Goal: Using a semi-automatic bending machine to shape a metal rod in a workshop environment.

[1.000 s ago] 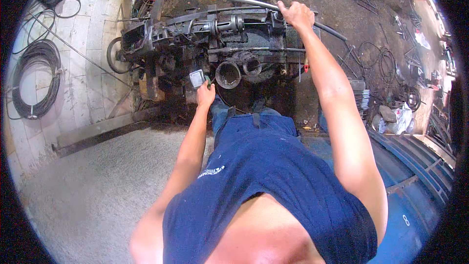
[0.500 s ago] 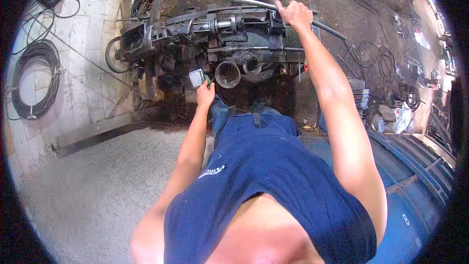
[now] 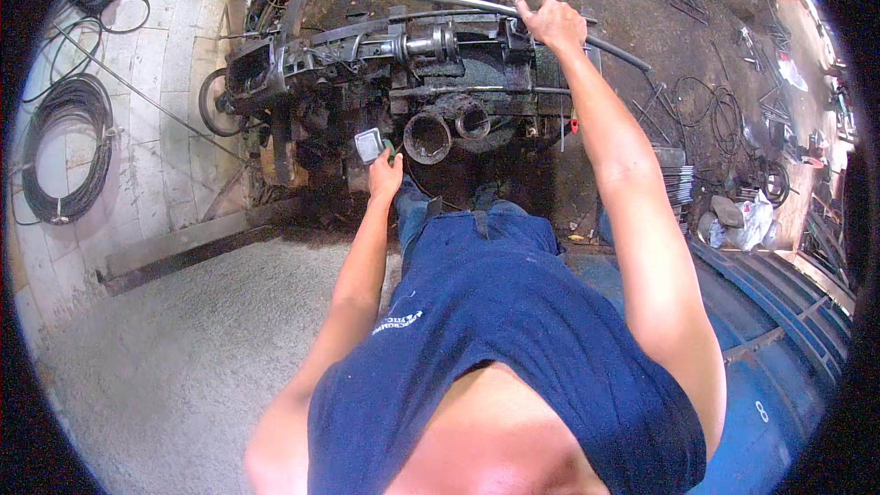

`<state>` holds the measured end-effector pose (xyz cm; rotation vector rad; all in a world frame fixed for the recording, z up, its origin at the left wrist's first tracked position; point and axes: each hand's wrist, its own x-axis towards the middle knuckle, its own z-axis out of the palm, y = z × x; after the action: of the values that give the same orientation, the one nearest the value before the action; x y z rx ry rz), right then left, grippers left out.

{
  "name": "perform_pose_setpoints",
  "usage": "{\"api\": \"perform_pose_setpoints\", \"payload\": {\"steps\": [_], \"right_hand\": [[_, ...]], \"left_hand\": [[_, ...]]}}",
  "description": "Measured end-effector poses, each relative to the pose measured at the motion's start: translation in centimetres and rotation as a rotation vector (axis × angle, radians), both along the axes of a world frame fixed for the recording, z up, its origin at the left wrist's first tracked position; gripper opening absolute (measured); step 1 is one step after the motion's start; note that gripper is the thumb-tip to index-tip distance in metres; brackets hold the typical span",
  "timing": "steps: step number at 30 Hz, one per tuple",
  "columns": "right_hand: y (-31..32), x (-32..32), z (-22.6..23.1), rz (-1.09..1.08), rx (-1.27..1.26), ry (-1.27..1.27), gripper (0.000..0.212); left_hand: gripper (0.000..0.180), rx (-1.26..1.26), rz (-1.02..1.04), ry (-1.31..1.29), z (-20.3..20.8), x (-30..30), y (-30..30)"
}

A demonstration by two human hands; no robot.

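My right hand (image 3: 555,26) is closed around a long, slightly curved-looking metal rod (image 3: 458,2), gripping it right of its middle. The rod slants over the far side of a dark, greasy machine (image 3: 284,73) with a shiny horizontal shaft (image 3: 423,44). Lower and to the left, my left hand (image 3: 385,174) is closed on a small tool with a square silver-grey face (image 3: 368,145) and a green part by the fingers; its exact kind is unclear. That tool sits in front of the machine, left of two round metal cups (image 3: 427,138).
A coil of dark wire (image 3: 66,148) lies against the pale panelled wall at left. Further right are a stack of metal rings (image 3: 676,185), loose cables (image 3: 710,115) and a white plastic bag (image 3: 753,222). Blue sheet metal (image 3: 733,385) is at lower right. A red-handled tool (image 3: 575,125) hangs by the machine.
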<state>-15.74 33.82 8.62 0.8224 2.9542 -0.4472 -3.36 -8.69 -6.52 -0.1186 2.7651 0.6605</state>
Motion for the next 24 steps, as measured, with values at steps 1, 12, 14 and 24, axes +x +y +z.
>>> {"api": "perform_pose_setpoints", "payload": {"steps": [1, 12, 14, 24], "right_hand": [[0.0, 0.0, 0.0, -0.003, 0.002, -0.01, 0.073], [0.3, 0.3, -0.1, -0.019, -0.008, -0.006, 0.072], [0.5, 0.3, -0.2, -0.019, -0.017, -0.003, 0.072], [-0.3, -0.1, 0.3, 0.007, 0.012, -0.021, 0.073]], "left_hand": [[0.048, 0.002, 0.0, -0.019, 0.2, 0.0, 0.1], [0.048, 0.048, 0.045, -0.055, -0.9, 0.0, -0.4], [0.047, 0.052, 0.031, -0.04, -0.7, 0.0, -0.3], [0.045, 0.048, 0.026, -0.011, -1.0, 0.0, -0.4]]}}
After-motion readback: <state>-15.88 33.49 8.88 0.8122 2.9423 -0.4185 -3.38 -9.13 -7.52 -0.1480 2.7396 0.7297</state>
